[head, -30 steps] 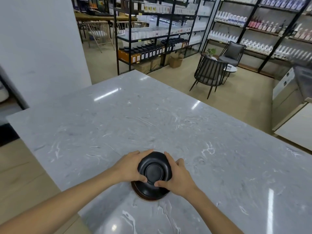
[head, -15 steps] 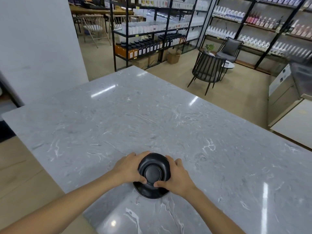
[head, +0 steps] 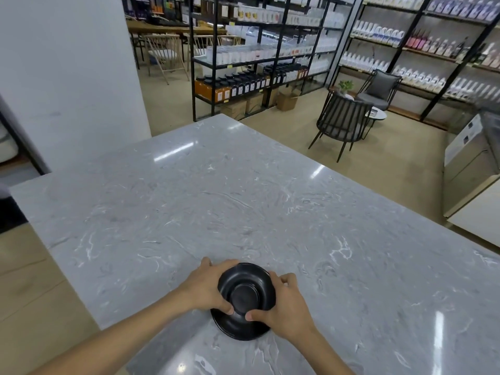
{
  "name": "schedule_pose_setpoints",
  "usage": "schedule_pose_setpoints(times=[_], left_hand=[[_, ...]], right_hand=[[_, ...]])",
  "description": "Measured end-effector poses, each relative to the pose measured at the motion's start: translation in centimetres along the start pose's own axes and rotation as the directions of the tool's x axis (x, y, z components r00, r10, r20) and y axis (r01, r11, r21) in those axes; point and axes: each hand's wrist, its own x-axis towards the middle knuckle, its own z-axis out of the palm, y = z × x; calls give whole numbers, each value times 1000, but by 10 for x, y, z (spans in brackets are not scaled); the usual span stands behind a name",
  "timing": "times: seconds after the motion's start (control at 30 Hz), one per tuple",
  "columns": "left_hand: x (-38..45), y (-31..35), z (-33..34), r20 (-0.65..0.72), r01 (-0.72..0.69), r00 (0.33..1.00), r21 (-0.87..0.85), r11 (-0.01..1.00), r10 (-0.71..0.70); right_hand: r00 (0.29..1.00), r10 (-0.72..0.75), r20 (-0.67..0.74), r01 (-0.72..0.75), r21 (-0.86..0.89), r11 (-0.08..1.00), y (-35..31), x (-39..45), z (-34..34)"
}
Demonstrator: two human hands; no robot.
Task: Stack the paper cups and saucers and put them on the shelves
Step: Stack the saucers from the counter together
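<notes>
A stack of black saucers (head: 244, 296) rests on the grey marble table (head: 243, 207) near its front edge. My left hand (head: 205, 288) grips the stack's left side, thumb pressed on the top saucer's rim. On the right side, my right hand (head: 284, 304) holds the stack the same way. The top saucer sits a little further back than the lowest one. No paper cups are in view.
Black metal shelves (head: 257, 58) loaded with bottles and jars stand beyond the table's far corner. More shelves (head: 422, 50) line the right wall. A dark chair (head: 343, 123) stands on the floor at the right. A white pillar (head: 67, 77) rises at the left.
Both hands have stayed on the saucer stack. The brown rim seen under the stack a second ago is no longer visible. My view has tilted up slightly.
</notes>
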Motion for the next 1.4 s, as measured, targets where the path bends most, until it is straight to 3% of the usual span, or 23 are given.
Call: schedule_pose_setpoints(times=[0.57, 0.7, 0.83, 1.07, 1.17, 1.4], left_hand=[[7, 2, -3, 1, -81, 997, -68, 994, 81], [6, 3, -3, 24, -72, 997, -90, 993, 74], [1, 4, -2, 84, -70, 993, -132, 989, 81], [-34, -2, 17, 121, -149, 978, -177, 973, 171], [-62, -13, 24, 69, -181, 977, -235, 955, 202], [-144, -45, 44, -108, -137, 989, -356, 924, 105]], right_hand=[[989, 146, -19, -146, -38, 989, -8, 1, 7], [986, 169, 1, -169, 20, 985, -8, 0, 5], [976, 198, 94, -214, 213, 953, -10, -10, 4], [973, 134, 186, -186, 297, 936, -15, -39, 7], [974, 71, 217, -134, 290, 948, -21, -51, 12], [940, -121, 320, 52, 214, 975, -56, -81, 29]])
